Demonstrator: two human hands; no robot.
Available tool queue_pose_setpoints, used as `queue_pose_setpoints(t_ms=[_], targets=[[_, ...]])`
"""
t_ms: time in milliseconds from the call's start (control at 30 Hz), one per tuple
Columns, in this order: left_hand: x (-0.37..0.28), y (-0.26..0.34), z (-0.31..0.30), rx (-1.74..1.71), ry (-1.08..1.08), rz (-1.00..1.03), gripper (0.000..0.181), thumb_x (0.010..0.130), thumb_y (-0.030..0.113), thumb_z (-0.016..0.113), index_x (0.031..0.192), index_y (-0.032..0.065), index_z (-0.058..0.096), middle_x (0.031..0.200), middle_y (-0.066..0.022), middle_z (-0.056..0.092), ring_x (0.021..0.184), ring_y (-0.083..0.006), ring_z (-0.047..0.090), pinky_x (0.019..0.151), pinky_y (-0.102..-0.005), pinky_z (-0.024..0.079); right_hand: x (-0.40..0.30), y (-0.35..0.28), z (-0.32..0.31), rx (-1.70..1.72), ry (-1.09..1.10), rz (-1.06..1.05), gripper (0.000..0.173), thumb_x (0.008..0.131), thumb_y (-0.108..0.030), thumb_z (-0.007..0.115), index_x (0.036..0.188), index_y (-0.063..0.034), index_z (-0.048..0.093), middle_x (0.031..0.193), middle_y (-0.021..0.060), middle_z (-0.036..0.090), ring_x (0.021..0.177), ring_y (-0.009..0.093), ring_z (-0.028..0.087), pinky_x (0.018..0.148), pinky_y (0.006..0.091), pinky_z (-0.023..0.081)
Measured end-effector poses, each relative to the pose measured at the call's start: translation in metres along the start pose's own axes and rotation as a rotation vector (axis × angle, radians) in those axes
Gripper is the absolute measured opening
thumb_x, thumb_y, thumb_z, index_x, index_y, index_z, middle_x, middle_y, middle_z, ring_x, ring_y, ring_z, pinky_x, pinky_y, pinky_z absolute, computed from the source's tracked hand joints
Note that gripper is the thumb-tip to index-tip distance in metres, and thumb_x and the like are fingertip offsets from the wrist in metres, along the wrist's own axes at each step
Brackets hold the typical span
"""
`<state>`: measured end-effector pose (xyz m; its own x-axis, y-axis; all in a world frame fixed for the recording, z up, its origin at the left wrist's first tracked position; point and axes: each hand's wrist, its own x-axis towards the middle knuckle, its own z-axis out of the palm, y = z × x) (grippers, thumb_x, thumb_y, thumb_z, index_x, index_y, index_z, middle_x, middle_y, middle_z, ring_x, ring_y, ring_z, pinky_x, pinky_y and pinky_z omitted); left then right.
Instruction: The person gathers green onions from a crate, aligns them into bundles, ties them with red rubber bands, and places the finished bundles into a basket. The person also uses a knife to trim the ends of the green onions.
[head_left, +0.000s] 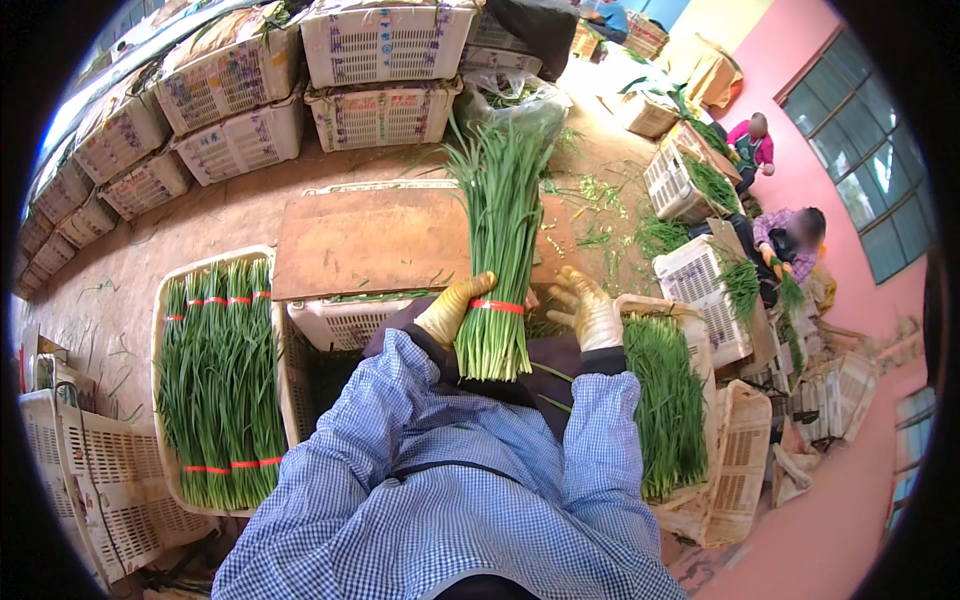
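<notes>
A large bunch of green chives (501, 217) stands before me, its pale cut stems towards my body and the leaves pointing away. Near the stem end a red band (496, 306) goes round it. My left hand (453, 306), in a yellowed glove, grips the bunch from its left side. My right hand (588, 309), gloved too, is apart from the bunch on its right, fingers spread and holding nothing. Left of me, a white plastic crate (159, 352) holds several red-banded bunches (225, 375). Loose chives (666, 405) fill another crate (703, 360) on my right.
A wooden board (367, 240) lies over a crate (352, 322) before me. Stacked crates (379, 116) line the far left. A plastic bag (517, 97) sits beyond the bunch. Two people (795, 240) (752, 146) work at the right among crates. Leaf scraps (600, 195) litter the floor.
</notes>
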<state>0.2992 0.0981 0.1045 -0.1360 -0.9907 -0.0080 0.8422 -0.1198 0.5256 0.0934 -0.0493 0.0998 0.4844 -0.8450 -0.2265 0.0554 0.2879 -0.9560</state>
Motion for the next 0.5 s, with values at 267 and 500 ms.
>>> queue_pose_setpoints(t_ms=[267, 500], targets=[[0.003, -0.003, -0.006, -0.066, -0.015, 0.076, 0.076, 0.083, 0.053, 0.071, 0.133, -0.0013, 0.052, 0.119, -0.0209, 0.065, 0.101, -0.0303, 0.068, 0.088, -0.0439, 0.058, -0.017, 0.009, 0.038, -0.084, -0.269, 0.089, 0.073, 0.092, -0.055, 0.061, 0.138, 0.0004, 0.05, 0.119, 0.0184, 0.063, 0.102, 0.031, 0.066, 0.078, 0.0462, 0.057], [-0.004, 0.008, -0.009, -0.066, 0.305, 0.069, 0.054, 0.089, 0.044, 0.068, 0.121, 0.0006, 0.058, 0.101, -0.0176, 0.07, 0.084, -0.0277, 0.071, 0.077, -0.0417, 0.061, -0.038, -0.003, 0.055, -0.171, -0.157, -0.071, 0.038, 0.098, -0.027, 0.062, 0.125, -0.0012, 0.061, 0.1, 0.0097, 0.07, 0.082, 0.017, 0.067, 0.073, 0.0311, 0.057]])
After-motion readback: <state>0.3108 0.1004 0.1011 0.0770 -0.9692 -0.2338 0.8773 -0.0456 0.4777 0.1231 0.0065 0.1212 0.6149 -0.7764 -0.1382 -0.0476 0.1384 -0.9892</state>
